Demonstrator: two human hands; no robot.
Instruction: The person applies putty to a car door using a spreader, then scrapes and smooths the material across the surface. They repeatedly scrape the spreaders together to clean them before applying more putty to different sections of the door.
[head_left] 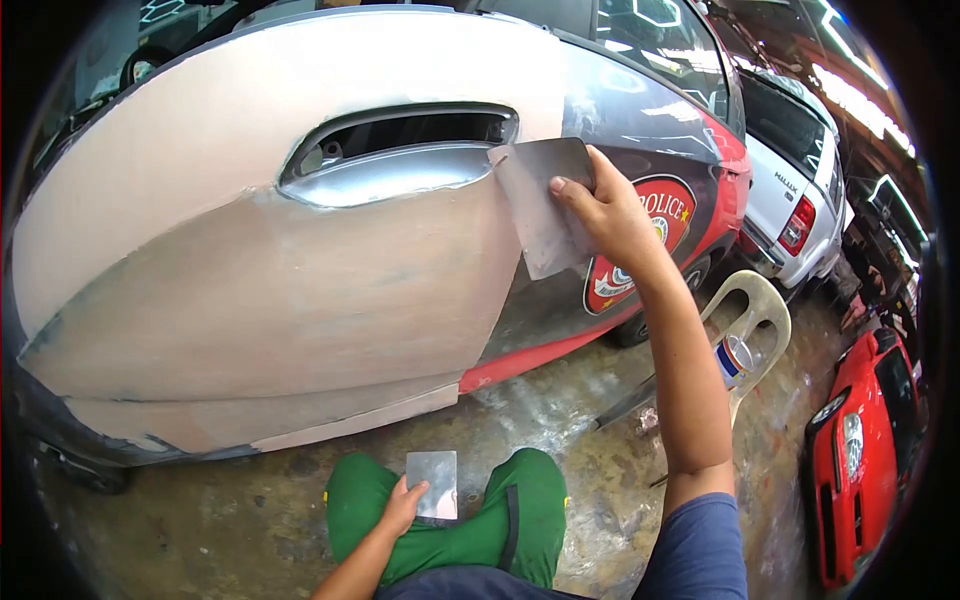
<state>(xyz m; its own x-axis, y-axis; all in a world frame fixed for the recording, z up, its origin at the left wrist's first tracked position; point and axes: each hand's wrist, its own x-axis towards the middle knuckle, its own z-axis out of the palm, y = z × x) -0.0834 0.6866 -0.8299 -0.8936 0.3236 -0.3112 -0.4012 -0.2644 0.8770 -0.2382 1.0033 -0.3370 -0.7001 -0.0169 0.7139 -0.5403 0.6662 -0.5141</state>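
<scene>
My right hand [612,208] pinches a thin, dark rectangular filler spreader [541,215], thumb on its near face. A pale film coats part of that spreader, and its left edge overlaps the border between beige filler and dark paint. Beige filler covers most of the car door [300,290], smoother and paler at the top, streaked brown lower down. Just left of the spreader is the handle recess [395,178], with bare shiny metal below its opening. Down over my lap, my left hand [402,508] grips a smaller silver metal spreader [436,482], held flat side up.
A red police emblem [668,200] marks the dark rear panel. Right of my arm stands a cream plastic chair [770,300] with a can [735,357] on it. A white pickup [790,180] and a red car [855,450] are parked beyond. The concrete floor [230,520] is stained.
</scene>
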